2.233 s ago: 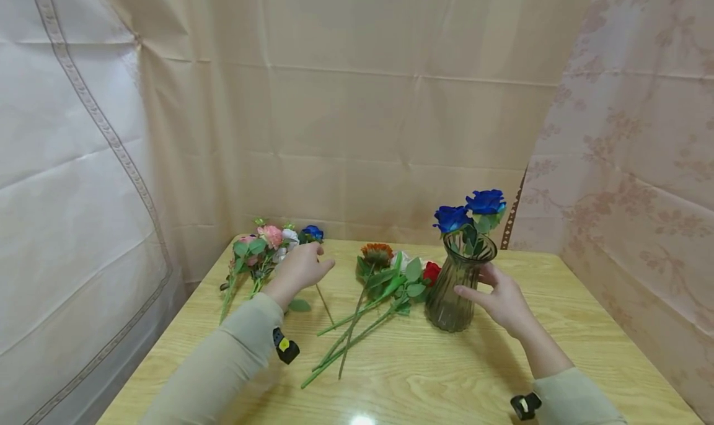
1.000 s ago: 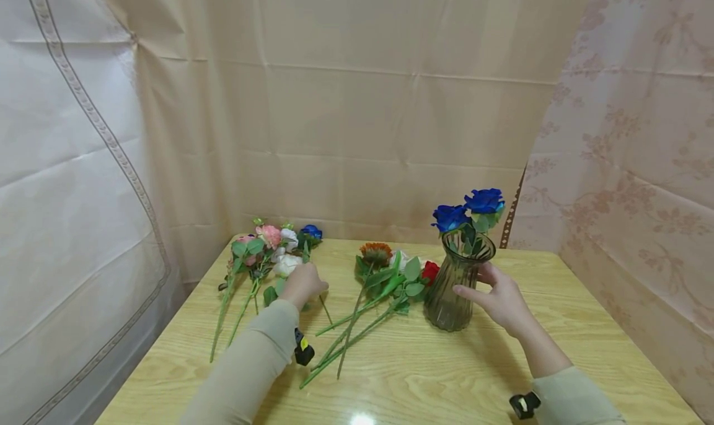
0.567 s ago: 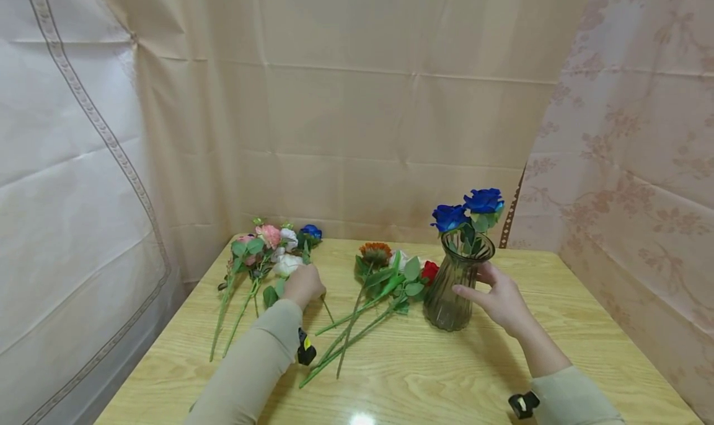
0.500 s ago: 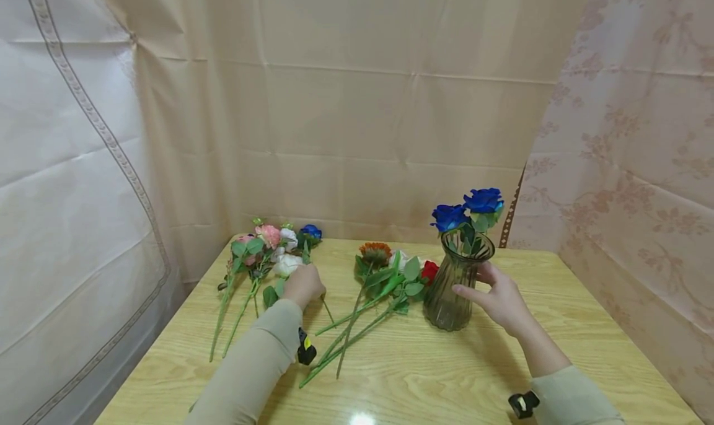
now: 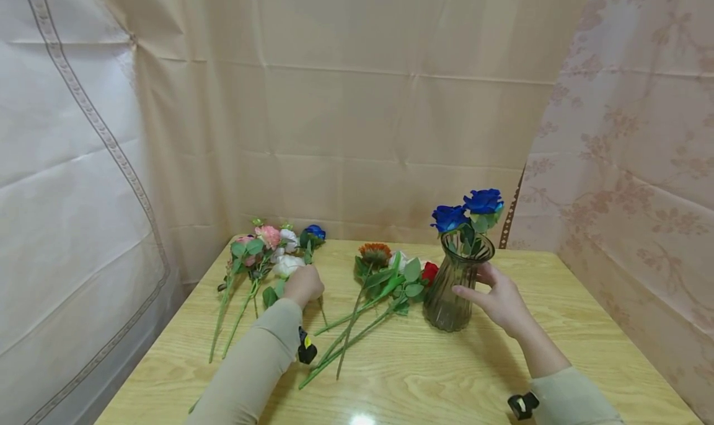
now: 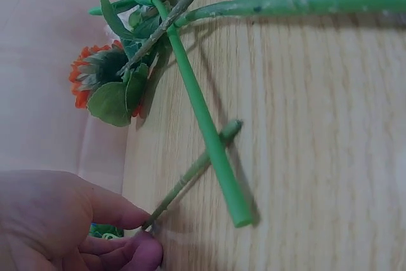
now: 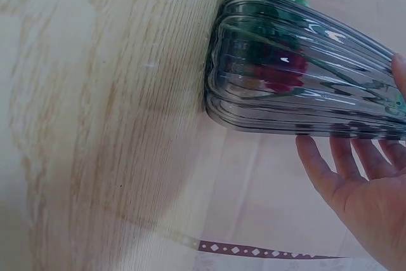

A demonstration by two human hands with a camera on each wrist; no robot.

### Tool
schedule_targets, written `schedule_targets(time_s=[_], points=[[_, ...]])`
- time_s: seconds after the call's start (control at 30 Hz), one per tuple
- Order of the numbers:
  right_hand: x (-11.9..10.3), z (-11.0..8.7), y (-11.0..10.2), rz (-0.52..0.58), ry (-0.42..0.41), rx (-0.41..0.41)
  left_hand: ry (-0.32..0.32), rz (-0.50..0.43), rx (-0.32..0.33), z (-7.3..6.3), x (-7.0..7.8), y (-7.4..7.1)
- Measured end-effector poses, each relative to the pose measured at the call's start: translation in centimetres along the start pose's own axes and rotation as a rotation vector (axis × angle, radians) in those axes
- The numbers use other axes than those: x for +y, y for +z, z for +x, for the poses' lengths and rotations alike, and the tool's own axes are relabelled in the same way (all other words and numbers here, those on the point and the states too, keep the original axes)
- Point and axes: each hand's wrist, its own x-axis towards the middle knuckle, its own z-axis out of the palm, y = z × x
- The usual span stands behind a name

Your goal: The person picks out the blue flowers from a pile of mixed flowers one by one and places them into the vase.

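Two ruffled roses (image 5: 483, 201) in a ribbed, translucent vase (image 5: 448, 301)

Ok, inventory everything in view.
Vase: one, grey, table's right
Vase roses: two, blue, in vase
Loose rose: one, blue, left pile
Pink flowers: at least one, pink, left pile
White flowers: several, white, left and middle piles
Orange flower: one, orange, middle pile
Red flower: one, red, beside vase
Table: one, yellowish, underneath
Cloths: several, whitish, beige, pinkish, background
Wrist devices: two, black, at cuffs
Sleeves: two, beige, forearms
Left hand: one, pinching stem
Right hand: one, holding vase
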Motion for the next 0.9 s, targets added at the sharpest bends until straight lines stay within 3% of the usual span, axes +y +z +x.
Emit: schedule_targets(time_s=[0.33,0.5,0.9], points=[[-0.2,-0.1,-0.1,-0.001,0.007,0.002,-0.067,-0.155,-0.031,1.1,-0.6,0.1],[-0.3,-0.1,-0.1,0.003,0.01,0.001,-0.101,-0.305,-0.04,1.0,-0.9,-0.1],[-0.3,-0.2,-0.2,0.014,0.006,-0.002,-0.056,-0.482,-0.039,0.4,-1.7,-0.8]])
